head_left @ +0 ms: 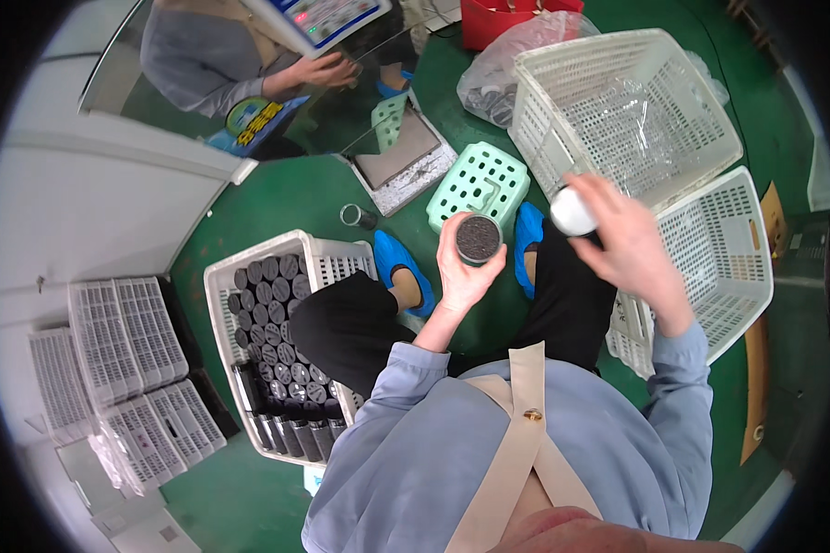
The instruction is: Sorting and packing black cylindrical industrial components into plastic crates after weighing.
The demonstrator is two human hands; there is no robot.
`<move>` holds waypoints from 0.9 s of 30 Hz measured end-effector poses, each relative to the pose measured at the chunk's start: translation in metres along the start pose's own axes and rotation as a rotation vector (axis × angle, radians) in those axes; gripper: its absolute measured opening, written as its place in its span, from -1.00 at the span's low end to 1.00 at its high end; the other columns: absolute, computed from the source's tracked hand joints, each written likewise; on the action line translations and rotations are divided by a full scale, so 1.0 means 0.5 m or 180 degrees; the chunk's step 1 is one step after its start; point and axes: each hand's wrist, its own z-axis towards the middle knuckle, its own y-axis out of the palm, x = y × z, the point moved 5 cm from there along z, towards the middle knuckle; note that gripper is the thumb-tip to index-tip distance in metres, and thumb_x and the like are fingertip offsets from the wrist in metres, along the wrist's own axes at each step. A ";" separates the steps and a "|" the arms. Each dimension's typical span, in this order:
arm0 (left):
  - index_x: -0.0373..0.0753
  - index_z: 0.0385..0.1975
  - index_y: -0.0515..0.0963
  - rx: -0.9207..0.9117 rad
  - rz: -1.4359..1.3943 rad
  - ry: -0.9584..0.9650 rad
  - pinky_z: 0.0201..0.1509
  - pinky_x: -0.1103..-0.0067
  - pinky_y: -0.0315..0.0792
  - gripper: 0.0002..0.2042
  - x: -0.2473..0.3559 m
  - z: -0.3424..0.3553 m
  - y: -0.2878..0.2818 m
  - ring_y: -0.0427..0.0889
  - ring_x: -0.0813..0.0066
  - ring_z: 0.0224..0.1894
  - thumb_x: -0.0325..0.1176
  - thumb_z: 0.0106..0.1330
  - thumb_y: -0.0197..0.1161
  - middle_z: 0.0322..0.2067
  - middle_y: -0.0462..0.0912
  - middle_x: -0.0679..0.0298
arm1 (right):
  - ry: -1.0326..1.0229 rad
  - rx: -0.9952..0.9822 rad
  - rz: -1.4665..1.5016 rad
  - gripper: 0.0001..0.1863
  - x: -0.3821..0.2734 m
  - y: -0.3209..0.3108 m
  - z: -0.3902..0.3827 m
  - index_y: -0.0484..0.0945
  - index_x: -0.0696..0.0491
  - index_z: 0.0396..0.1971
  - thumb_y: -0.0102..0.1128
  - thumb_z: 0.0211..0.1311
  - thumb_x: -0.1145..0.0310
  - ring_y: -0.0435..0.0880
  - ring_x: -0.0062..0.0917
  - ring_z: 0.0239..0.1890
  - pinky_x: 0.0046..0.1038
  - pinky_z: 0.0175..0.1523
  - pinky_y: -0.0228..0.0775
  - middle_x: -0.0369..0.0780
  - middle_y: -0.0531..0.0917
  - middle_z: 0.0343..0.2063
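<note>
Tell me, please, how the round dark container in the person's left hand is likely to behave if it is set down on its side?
The round dark container looks cylindrical, so on its side it would probably roll across the smooth green floor. Its top seems open with dark granular contents showing, so they might spill. The left hand holds it in a one-handed grip, suggesting it is fairly light and stiff.

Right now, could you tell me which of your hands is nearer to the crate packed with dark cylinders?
Left. The left hand, holding a dark-filled round container, is nearer the crate; the right hand, gripping a white cap, is farther away.

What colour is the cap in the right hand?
White; the cap in the right hand shows best in the head view.
</note>
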 end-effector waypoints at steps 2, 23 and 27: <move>-0.32 0.14 0.45 0.0036 -0.0057 0.0134 0.15 0.41 0.57 -0.36 0.038 -0.002 -0.015 0.72 0.29 0.01 -0.46 -0.01 0.57 -0.01 0.66 0.12 | -0.0222 -0.0308 -0.0162 -0.16 -0.046 0.062 0.035 0.38 0.08 0.36 0.46 -0.03 0.45 0.65 -0.12 0.07 -0.19 0.14 0.52 -0.07 0.60 0.09; -0.27 0.05 0.50 0.0091 -0.0334 0.0072 0.05 0.21 0.54 -0.38 0.037 -0.034 -0.071 0.64 0.00 -0.05 -0.45 -0.15 0.47 -0.15 0.62 0.09 | -0.0794 -0.1135 0.0094 -0.29 -0.210 0.121 0.115 0.56 0.11 0.17 0.57 -0.12 0.44 0.62 -0.14 0.16 -0.20 0.22 0.55 -0.11 0.61 0.12; -0.28 0.07 0.49 0.0064 -0.0275 0.0070 0.07 0.21 0.53 -0.36 0.034 -0.038 -0.070 0.63 0.00 -0.03 -0.44 -0.16 0.47 -0.14 0.62 0.09 | -0.0820 -0.1227 0.0064 -0.29 -0.213 0.131 0.117 0.57 0.08 0.17 0.57 -0.12 0.43 0.62 -0.16 0.16 -0.20 0.23 0.54 -0.14 0.62 0.12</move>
